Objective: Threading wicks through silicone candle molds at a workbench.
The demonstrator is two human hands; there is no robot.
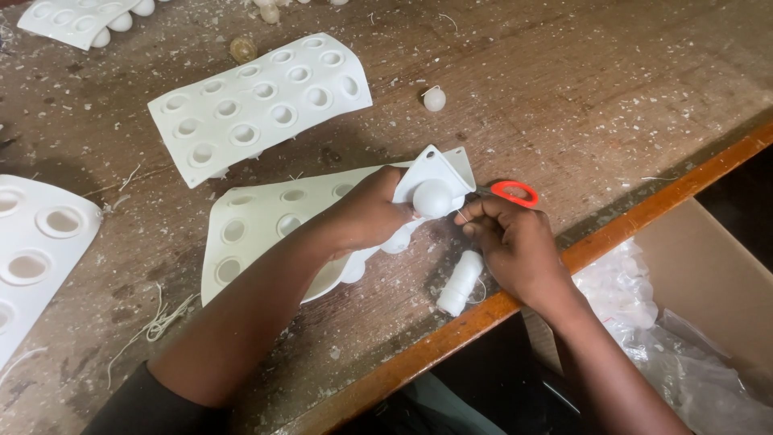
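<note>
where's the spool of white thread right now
In the head view, the spool of white thread lies near the table's orange edge, just under the right hand.

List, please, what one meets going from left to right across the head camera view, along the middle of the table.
White mould at the left edge → mould bent up by the left hand → left hand → white ball → right hand → cardboard box.

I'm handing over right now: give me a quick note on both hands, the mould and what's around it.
Left hand: folds back a corner of the white silicone mould, a white ball bulging out.
Right hand: pinches thin thread at the ball; orange-handled scissors behind it.
White thread spool lies by the table edge.
One loose ball lies on the table; the second mould looks empty.
</note>
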